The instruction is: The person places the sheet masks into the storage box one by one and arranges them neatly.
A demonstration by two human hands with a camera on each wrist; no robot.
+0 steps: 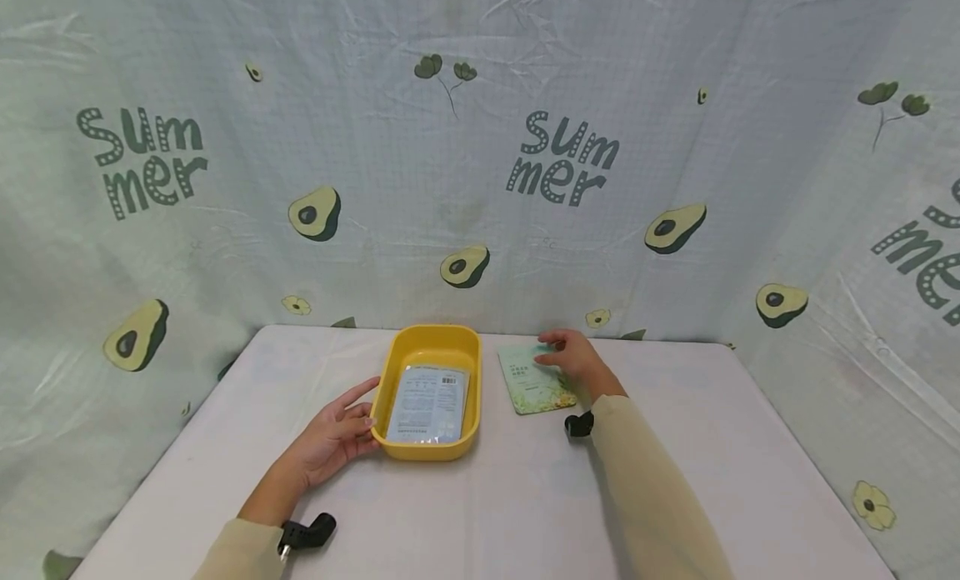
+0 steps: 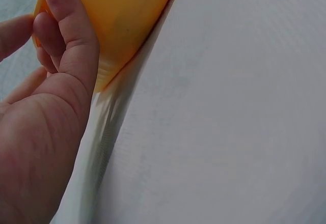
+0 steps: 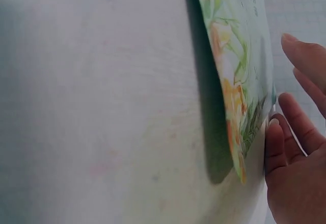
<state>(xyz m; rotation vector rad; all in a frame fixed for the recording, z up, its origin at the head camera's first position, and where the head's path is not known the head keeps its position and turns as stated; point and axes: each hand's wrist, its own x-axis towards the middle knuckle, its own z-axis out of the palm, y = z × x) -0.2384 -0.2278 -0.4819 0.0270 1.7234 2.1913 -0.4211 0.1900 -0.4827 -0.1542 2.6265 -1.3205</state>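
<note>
A yellow rectangular tray (image 1: pixel 429 452) stands on the table, with a pale blue printed packet (image 1: pixel 427 403) lying inside it. My left hand (image 1: pixel 333 438) is at the tray's left side, its loosely bent fingers touching the wall and rim; the left wrist view shows the fingertips against the yellow wall (image 2: pixel 132 15). To the right of the tray lies a light green flat packet (image 1: pixel 534 380) with a floral print. My right hand (image 1: pixel 576 357) is over its upper right part, thumb and forefinger apart. In the right wrist view the lower fingers are at the packet's (image 3: pixel 239 81) edge.
A white cloth covers the table (image 1: pixel 525 513). Behind it hangs a pale curtain (image 1: pixel 390 163) printed with avocados and lettering, which also runs along both sides. A black wrist device (image 1: pixel 307 532) is on the left wrist, another (image 1: pixel 579 424) on the right.
</note>
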